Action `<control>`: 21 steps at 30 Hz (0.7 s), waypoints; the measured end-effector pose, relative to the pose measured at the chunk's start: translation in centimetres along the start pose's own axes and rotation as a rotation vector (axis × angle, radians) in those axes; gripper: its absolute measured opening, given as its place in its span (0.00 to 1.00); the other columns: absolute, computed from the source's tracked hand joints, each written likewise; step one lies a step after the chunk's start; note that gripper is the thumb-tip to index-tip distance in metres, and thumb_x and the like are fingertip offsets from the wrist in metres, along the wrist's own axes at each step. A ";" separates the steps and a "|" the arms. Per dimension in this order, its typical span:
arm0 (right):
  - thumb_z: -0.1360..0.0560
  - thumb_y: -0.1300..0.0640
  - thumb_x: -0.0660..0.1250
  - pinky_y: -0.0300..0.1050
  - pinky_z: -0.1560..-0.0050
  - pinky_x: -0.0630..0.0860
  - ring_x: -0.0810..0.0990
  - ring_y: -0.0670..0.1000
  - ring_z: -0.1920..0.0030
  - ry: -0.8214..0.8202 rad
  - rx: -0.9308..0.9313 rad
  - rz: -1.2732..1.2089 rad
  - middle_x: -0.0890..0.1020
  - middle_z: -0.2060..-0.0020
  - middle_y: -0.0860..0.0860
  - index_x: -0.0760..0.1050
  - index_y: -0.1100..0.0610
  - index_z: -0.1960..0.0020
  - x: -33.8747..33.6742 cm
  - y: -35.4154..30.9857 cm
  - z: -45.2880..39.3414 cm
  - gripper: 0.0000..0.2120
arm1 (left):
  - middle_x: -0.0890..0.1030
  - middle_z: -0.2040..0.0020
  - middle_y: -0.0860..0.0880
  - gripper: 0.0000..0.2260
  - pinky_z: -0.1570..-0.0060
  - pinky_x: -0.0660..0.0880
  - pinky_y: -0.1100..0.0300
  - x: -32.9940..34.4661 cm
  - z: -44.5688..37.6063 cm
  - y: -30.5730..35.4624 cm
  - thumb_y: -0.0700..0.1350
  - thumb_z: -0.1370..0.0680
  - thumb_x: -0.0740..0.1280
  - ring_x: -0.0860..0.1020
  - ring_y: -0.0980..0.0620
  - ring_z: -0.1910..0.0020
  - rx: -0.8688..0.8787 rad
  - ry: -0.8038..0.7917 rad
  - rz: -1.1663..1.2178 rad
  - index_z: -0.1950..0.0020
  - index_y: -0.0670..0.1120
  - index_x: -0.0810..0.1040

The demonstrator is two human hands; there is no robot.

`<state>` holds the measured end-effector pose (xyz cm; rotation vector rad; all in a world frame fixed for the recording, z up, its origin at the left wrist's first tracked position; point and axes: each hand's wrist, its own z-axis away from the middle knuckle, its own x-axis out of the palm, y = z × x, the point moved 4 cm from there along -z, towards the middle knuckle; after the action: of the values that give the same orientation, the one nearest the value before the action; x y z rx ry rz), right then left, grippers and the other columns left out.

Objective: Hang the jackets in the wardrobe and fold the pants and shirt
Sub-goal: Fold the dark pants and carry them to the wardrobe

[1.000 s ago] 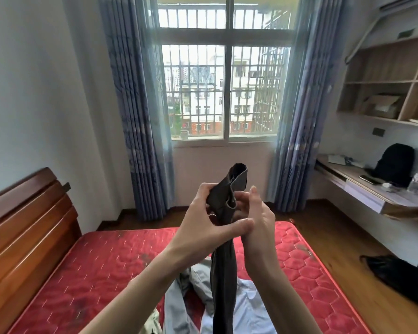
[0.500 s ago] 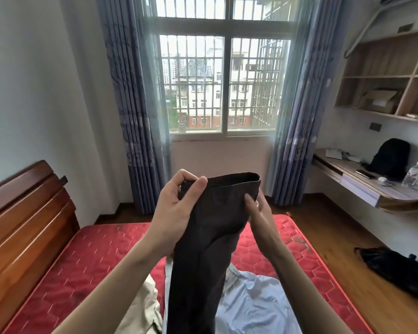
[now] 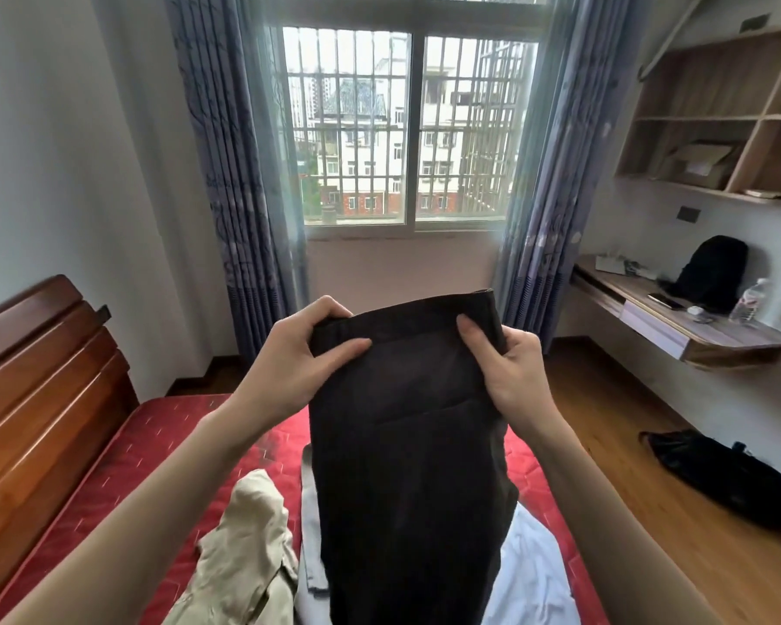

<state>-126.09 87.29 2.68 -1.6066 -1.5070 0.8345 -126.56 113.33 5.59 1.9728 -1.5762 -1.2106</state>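
Observation:
I hold dark brown pants (image 3: 406,466) up in front of me over the bed, their top edge spread flat between my hands. My left hand (image 3: 303,363) pinches the left corner and my right hand (image 3: 510,367) pinches the right corner. The legs hang down out of the frame. Under them on the red mattress (image 3: 154,453) lie a beige garment (image 3: 240,557), a grey garment (image 3: 310,534) and a white shirt (image 3: 533,575), each partly hidden by the pants.
A wooden headboard (image 3: 41,390) runs along the left. At the right are a wall desk (image 3: 677,327) with a black backpack (image 3: 713,268) and a bottle (image 3: 751,300), shelves above, and a black bag (image 3: 731,475) on the wooden floor. A window with blue curtains is ahead.
My hands have drawn apart, spreading the bunched pants edge out wide and flat. The view has tilted down, showing more of the clothes on the bed.

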 end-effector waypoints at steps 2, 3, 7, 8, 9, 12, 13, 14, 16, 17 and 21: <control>0.26 0.38 0.75 0.37 0.67 0.76 0.80 0.41 0.65 0.007 -0.019 0.027 0.83 0.67 0.42 0.84 0.52 0.64 -0.9 -1.2 0.3 0.19 | 0.82 0.60 0.53 0.05 0.60 0.77 0.66 0.7 -0.5 0.5 0.49 0.21 0.76 0.79 0.61 0.61 0.018 -0.007 -0.022 0.52 0.51 0.81; 0.24 0.40 0.75 0.38 0.66 0.76 0.80 0.41 0.64 0.025 -0.033 0.051 0.83 0.66 0.42 0.84 0.52 0.62 -1.4 -1.7 0.4 0.16 | 0.82 0.61 0.54 0.06 0.61 0.76 0.66 1.2 -0.8 0.9 0.50 0.21 0.76 0.79 0.61 0.62 0.026 -0.007 -0.005 0.53 0.52 0.81; 0.20 0.49 0.73 0.38 0.64 0.77 0.81 0.41 0.63 0.148 -0.098 0.135 0.84 0.64 0.42 0.85 0.50 0.59 -4.4 -3.9 0.5 0.10 | 0.85 0.52 0.57 0.17 0.54 0.80 0.66 3.9 -1.8 2.6 0.54 0.27 0.80 0.84 0.58 0.54 0.060 -0.077 0.128 0.43 0.54 0.80; 0.20 0.49 0.73 0.40 0.65 0.78 0.81 0.42 0.62 0.188 -0.098 0.159 0.84 0.64 0.43 0.86 0.51 0.58 -5.3 -4.3 0.6 0.10 | 0.84 0.50 0.57 0.20 0.51 0.81 0.63 4.7 -1.9 2.8 0.53 0.28 0.81 0.84 0.56 0.52 0.069 -0.109 0.125 0.41 0.53 0.78; 0.20 0.48 0.73 0.43 0.64 0.79 0.82 0.44 0.62 0.227 -0.094 0.188 0.84 0.64 0.45 0.86 0.53 0.58 -6.3 -4.6 0.7 0.12 | 0.84 0.50 0.56 0.20 0.50 0.82 0.60 5.6 -1.9 3.0 0.52 0.28 0.81 0.84 0.54 0.52 0.086 -0.131 0.103 0.40 0.53 0.77; 0.21 0.46 0.73 0.42 0.66 0.78 0.82 0.43 0.63 0.272 -0.116 0.256 0.85 0.65 0.44 0.86 0.50 0.61 -9.0 -5.7 1.0 0.12 | 0.82 0.57 0.55 0.13 0.55 0.82 0.50 8.1 -2.4 3.6 0.48 0.23 0.78 0.82 0.53 0.58 0.126 -0.152 0.058 0.44 0.50 0.78; 0.21 0.46 0.74 0.40 0.65 0.78 0.83 0.42 0.63 0.270 -0.124 0.267 0.85 0.65 0.43 0.86 0.47 0.61 -9.9 -6.0 1.2 0.11 | 0.80 0.59 0.56 0.11 0.57 0.82 0.49 9.0 -2.6 3.8 0.48 0.22 0.77 0.80 0.54 0.61 0.127 -0.158 0.072 0.45 0.50 0.78; 0.21 0.46 0.74 0.39 0.64 0.79 0.84 0.42 0.62 0.266 -0.132 0.276 0.86 0.64 0.42 0.86 0.45 0.61 -11.0 -6.3 1.4 0.11 | 0.79 0.61 0.56 0.09 0.59 0.82 0.50 10.0 -2.9 4.0 0.48 0.21 0.76 0.78 0.55 0.62 0.120 -0.166 0.093 0.47 0.50 0.78; 0.21 0.45 0.74 0.39 0.60 0.81 0.86 0.44 0.58 0.241 -0.119 0.287 0.88 0.60 0.44 0.87 0.44 0.58 -13.4 -6.8 1.8 0.08 | 0.78 0.62 0.56 0.07 0.63 0.79 0.55 12.2 -3.6 4.7 0.48 0.20 0.74 0.77 0.57 0.63 0.102 -0.170 0.136 0.48 0.50 0.78; 0.22 0.45 0.74 0.40 0.57 0.83 0.88 0.46 0.55 0.219 -0.104 0.296 0.89 0.57 0.45 0.87 0.43 0.55 -14.8 -7.0 1.8 0.06 | 0.77 0.63 0.56 0.06 0.64 0.78 0.59 13.4 -4.1 5.2 0.48 0.19 0.74 0.76 0.58 0.63 0.099 -0.170 0.147 0.49 0.49 0.78; 0.22 0.47 0.75 0.42 0.50 0.84 0.88 0.48 0.49 0.093 -0.092 0.304 0.89 0.51 0.46 0.87 0.40 0.49 -21.0 -7.3 1.1 0.03 | 0.77 0.60 0.51 0.07 0.62 0.75 0.61 18.5 -6.3 7.2 0.46 0.19 0.71 0.75 0.57 0.62 0.081 -0.206 0.155 0.47 0.44 0.78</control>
<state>-132.43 66.59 7.67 -1.9483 -1.2703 0.8506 -125.78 92.60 6.89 1.7813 -1.8680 -1.3413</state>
